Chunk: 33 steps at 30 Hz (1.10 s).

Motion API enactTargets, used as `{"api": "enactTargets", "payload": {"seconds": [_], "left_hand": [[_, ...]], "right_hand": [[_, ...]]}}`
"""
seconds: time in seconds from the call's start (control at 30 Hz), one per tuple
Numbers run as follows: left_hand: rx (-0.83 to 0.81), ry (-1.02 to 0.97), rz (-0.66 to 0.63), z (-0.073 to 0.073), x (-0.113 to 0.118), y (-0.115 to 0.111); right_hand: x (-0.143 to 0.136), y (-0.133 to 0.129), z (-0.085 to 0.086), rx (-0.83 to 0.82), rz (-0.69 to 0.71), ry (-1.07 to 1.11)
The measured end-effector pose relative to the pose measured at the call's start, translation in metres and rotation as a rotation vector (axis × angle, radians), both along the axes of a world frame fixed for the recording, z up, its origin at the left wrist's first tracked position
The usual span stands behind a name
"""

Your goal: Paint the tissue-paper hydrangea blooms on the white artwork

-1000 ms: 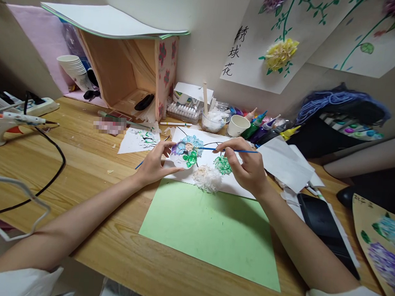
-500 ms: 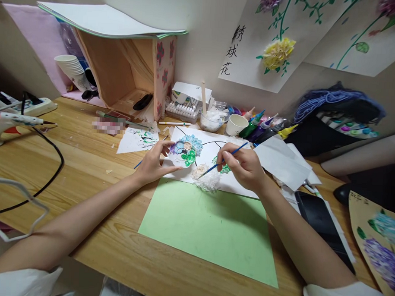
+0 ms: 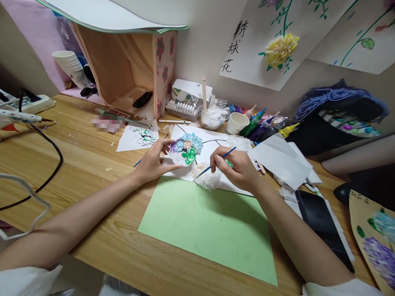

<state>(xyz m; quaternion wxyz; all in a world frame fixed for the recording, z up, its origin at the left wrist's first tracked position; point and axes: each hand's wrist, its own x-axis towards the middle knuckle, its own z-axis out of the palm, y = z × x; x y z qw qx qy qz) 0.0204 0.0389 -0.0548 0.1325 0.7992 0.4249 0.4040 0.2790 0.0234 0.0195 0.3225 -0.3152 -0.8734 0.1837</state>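
My left hand (image 3: 153,160) grips a small round paint palette (image 3: 181,159) by its edge, with purple, blue, peach and green paint in its wells. A second blue stick-like handle (image 3: 137,163) pokes out behind that hand; whether the hand holds it I cannot tell. My right hand (image 3: 237,166) pinches a thin blue paintbrush (image 3: 231,151), its tip down at the left side of a fluffy white flower (image 3: 209,179) tinged with peach. That flower sits on a white sheet (image 3: 213,144) with drawn black stems. Beyond the palette, a light-blue flower (image 3: 195,141) is on the same sheet.
Green paper (image 3: 207,226) lies in front of the white sheet. Behind stand a paper cup (image 3: 237,123), a tub of white scraps (image 3: 213,118) and paint bottles (image 3: 255,124). A phone (image 3: 318,221) lies right; a glue gun (image 3: 10,122) and cords are left.
My right hand and the paintbrush have shifted slightly left, and the brush tip has slid a little left along the white flower. My left hand and the palette stay nearly still.
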Motion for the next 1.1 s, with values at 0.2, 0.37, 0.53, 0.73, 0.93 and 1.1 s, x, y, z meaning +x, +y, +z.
{"api": "enactTargets", "payload": {"seconds": [0.2, 0.37, 0.53, 0.73, 0.93, 1.1], "left_hand": [[0.013, 0.0, -0.004, 0.0007, 0.0005, -0.0006], [0.011, 0.001, -0.004, 0.0011, 0.0007, -0.0006], [0.026, 0.004, -0.009, 0.0007, 0.0003, -0.0005], [0.022, 0.001, -0.012, 0.0002, 0.0002, -0.0002], [0.026, 0.0, -0.01, -0.0006, 0.0, 0.0002], [0.021, -0.005, -0.011, -0.0003, 0.0002, -0.0005]], "right_hand": [[0.0027, 0.0003, 0.0023, 0.012, -0.007, 0.025], [0.0016, -0.0001, 0.002, 0.009, -0.002, -0.003], [0.0017, 0.0001, 0.0012, 0.01, -0.007, 0.014], [0.0015, 0.0013, -0.0004, 0.005, -0.009, -0.012], [0.0014, 0.0011, -0.0002, 0.005, -0.006, -0.019], [0.002, 0.0004, -0.0001, 0.024, -0.002, 0.019]]}}
